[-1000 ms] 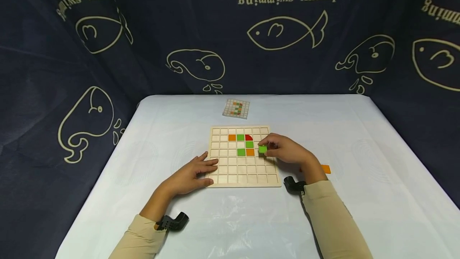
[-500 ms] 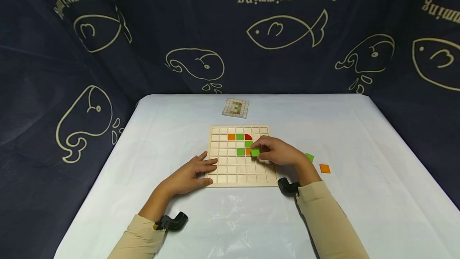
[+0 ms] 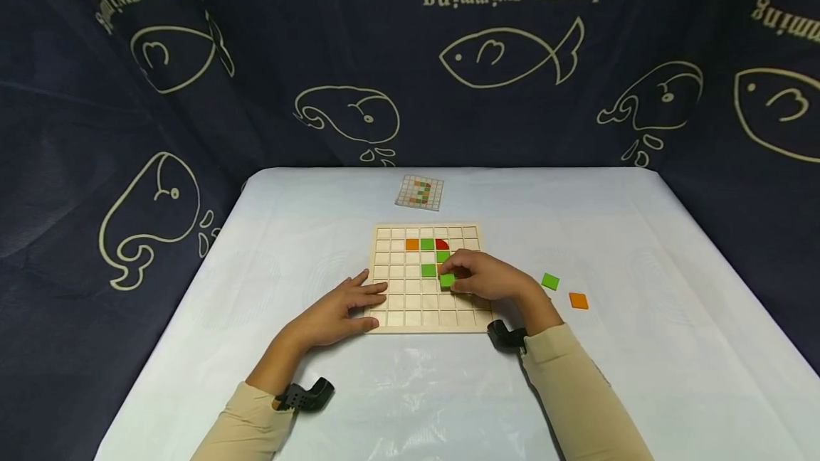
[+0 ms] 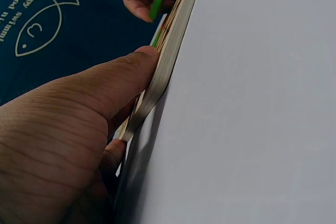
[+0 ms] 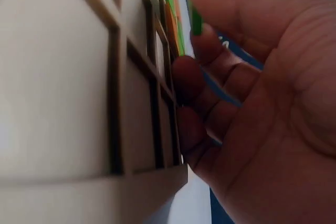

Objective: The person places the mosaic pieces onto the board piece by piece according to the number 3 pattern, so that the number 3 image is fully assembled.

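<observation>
The right hand (image 3: 490, 276) pinches a green square tile (image 3: 447, 281) over the gridded wooden board (image 3: 413, 301), near its centre. The left hand (image 3: 338, 310), fingers spread, touches the board's eight-o'clock side. Loose green (image 3: 550, 281) and orange tiles (image 3: 579, 301) lie toward three o'clock on the counter (image 3: 410, 390).

Navy fabric (image 3: 359, 20) with pale fish (image 3: 502, 57) hangs behind a white-covered table (image 3: 410, 397).

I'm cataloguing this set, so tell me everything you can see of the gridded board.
The board is pale, wood-looking and roughly square, lying flat on the white table. Raised strips divide it into shallow cells; some hold green tiles, orange tiles and a red rounded piece. The left hand rests on its left edge. The right hand holds another green tile over it.
</observation>
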The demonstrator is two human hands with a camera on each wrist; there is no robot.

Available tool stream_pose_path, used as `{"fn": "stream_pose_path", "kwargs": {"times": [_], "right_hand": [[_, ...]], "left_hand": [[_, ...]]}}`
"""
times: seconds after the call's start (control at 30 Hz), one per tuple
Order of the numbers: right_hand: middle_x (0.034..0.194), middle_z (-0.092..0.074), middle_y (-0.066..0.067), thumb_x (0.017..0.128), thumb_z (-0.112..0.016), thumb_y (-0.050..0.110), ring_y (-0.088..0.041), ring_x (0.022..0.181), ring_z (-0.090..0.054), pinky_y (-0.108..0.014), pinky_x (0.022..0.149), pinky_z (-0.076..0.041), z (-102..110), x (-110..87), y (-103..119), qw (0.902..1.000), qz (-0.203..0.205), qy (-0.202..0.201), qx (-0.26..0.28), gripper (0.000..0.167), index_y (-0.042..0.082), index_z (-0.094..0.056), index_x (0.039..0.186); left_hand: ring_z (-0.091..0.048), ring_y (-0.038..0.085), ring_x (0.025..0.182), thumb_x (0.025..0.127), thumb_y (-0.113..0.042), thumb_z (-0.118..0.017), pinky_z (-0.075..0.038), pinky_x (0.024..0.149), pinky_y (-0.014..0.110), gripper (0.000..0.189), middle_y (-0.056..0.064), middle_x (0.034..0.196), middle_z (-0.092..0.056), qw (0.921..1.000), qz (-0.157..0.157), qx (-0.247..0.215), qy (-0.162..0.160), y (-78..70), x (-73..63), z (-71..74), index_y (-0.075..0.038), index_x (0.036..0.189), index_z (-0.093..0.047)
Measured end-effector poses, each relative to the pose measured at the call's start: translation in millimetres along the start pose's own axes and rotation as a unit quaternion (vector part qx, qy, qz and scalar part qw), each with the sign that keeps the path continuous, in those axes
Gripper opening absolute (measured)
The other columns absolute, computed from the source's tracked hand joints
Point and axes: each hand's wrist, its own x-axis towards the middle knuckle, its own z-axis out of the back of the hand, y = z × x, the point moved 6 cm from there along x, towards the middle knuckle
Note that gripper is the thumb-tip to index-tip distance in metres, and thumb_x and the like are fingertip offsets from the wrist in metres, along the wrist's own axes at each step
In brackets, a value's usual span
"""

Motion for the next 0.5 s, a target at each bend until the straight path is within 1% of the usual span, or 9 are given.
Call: {"fn": "stream_pose_path", "kwargs": {"times": [0.1, 0.17, 0.5], "right_hand": [[0.122, -0.059, -0.001, 0.095, -0.065, 0.009, -0.019, 0.102, -0.052, -0.039, 0.092, -0.045, -2.1, 0.8, 1.6, 0.9999, -0.002, 0.001, -0.012, 0.027, 0.012, -0.067, 0.122], [0.121, -0.059, -0.001, 0.095, -0.065, 0.009, -0.019, 0.102, -0.052, -0.040, 0.092, -0.044, -2.7, 1.2, 2.3, 0.9998, -0.004, 0.000, -0.018, 0.027, 0.012, -0.067, 0.122], [0.108, -0.058, 0.001, 0.092, -0.068, 0.008, -0.017, 0.095, -0.050, -0.037, 0.088, -0.045, -6.3, 3.0, 0.4, 0.9992, 0.001, 0.000, -0.040, 0.025, 0.012, -0.069, 0.117]], "left_hand": [[-0.015, 0.032, 0.150, 0.092, -0.029, -0.073, -0.011, 0.119, 0.056, 0.050, -0.002, 0.151, -0.046, 1.0000, -0.002, 0.000, -0.001, 0.1, -0.2, 0.1, -0.007, 0.136, -0.062], [-0.015, 0.032, 0.150, 0.092, -0.029, -0.073, -0.011, 0.119, 0.056, 0.050, -0.002, 0.151, -0.046, 1.0000, -0.002, 0.000, -0.001, 0.5, -0.5, 0.1, -0.008, 0.136, -0.061], [-0.016, 0.032, 0.150, 0.092, -0.030, -0.072, -0.011, 0.119, 0.056, 0.050, -0.003, 0.151, -0.046, 1.0000, -0.007, -0.001, -0.001, 2.4, -0.3, -0.5, -0.009, 0.137, -0.061]]}}
